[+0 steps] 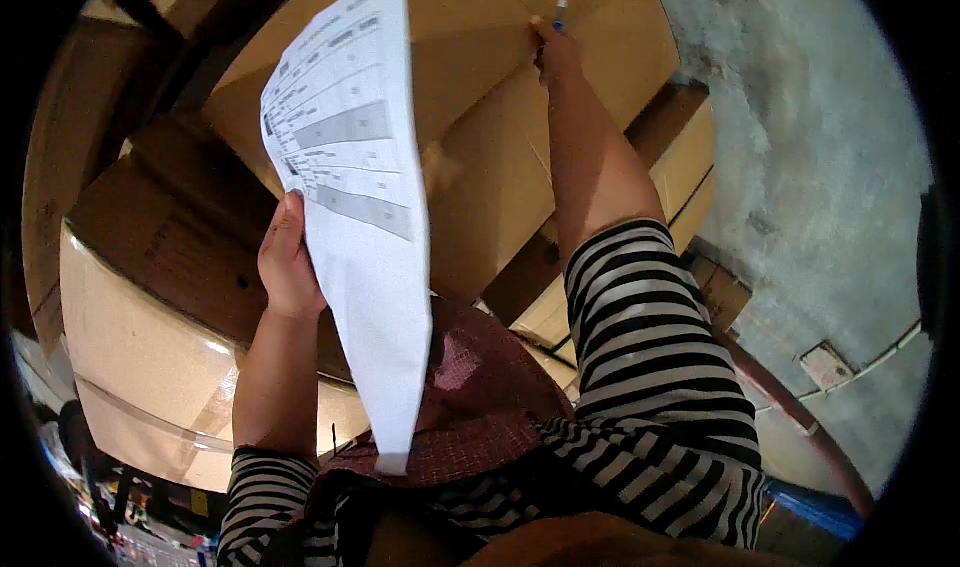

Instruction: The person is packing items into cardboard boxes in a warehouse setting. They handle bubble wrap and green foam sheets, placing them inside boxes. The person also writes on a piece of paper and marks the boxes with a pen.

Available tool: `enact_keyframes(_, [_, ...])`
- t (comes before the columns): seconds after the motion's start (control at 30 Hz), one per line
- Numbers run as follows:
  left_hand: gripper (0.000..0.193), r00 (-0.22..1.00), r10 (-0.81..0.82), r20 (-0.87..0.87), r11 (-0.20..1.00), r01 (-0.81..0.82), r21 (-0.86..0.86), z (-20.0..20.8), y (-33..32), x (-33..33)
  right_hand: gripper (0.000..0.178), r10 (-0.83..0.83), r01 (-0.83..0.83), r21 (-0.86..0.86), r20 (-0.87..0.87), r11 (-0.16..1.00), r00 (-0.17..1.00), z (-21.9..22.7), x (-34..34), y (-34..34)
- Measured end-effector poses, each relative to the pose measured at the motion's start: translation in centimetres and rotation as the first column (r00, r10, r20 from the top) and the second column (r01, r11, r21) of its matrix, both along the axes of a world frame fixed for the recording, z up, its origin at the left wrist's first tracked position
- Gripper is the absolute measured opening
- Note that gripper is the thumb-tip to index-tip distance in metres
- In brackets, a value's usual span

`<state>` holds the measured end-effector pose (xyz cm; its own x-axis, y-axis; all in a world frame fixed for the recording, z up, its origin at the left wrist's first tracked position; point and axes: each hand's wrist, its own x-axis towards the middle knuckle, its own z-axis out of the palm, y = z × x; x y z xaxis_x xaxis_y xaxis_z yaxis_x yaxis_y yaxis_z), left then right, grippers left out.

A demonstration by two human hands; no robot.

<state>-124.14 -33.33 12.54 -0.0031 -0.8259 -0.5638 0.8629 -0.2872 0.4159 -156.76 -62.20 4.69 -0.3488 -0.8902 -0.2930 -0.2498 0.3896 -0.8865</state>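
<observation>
My left hand (291, 262) grips the edge of a tall white printed sheet of paper (370, 297), thumb on the printed side. The sheet stands upright and bends, its rows of print and grey bands facing me. My right hand (556, 52) reaches far forward over a large brown cardboard box (480, 167), fingers closed round a pen (561, 9) with a blue part and a pale end pointing up and away. Whether the pen's tip touches the cardboard I cannot tell.
More cardboard boxes (150, 337) stand stacked at the left, some with tape. A grey concrete wall (800, 127) rises at the right, with a small box-shaped fitting (826, 367) and a cable. A reddish pipe (800, 417) runs low at the right.
</observation>
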Motion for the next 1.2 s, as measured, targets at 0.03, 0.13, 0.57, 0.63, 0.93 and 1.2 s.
enact_keyframes(0.03, [0.038, 1.000, -0.001, -0.013, 1.000, 0.000, -0.012, -0.3, 0.3, 0.3, 0.032, -0.014, 0.015, -0.016, 0.092, 1.000, 0.996, -0.9, -0.3, -0.8])
enact_keyframes(0.13, [0.034, 0.993, 0.055, 0.102, 0.967, -0.078, 0.242, -1.0, 0.9, 0.9, 0.028, -0.023, 0.031, -0.039, 0.194, 0.999, 0.981, -2.6, -4.7, -5.1])
enact_keyframes(0.57, [0.035, 0.929, 0.010, 0.370, 0.956, -0.117, 0.270, -6.0, 0.6, 3.1, 0.022, -0.245, 0.240, 0.050, 0.167, 0.969, 0.955, -0.9, -3.5, 10.0])
enact_keyframes(0.63, [0.035, 0.921, -0.018, 0.389, 0.959, -0.095, 0.268, -5.8, 0.4, 2.5, 0.024, -0.217, 0.217, -0.093, 0.015, 0.972, 0.976, -6.0, -8.3, 13.6])
enact_keyframes(0.93, [0.040, 0.972, -0.116, 0.206, 0.974, 0.071, 0.215, -5.7, 1.4, 1.9, 0.020, -0.711, 0.581, 0.435, 0.245, 0.688, 0.659, 0.2, -6.6, 27.1])
enact_keyframes(1.2, [0.044, 0.957, -0.171, 0.234, 0.888, 0.047, 0.458, -3.0, -0.5, -0.6, 0.023, -0.443, 0.561, 0.493, -0.344, 0.665, 0.828, 0.1, -18.3, 48.4])
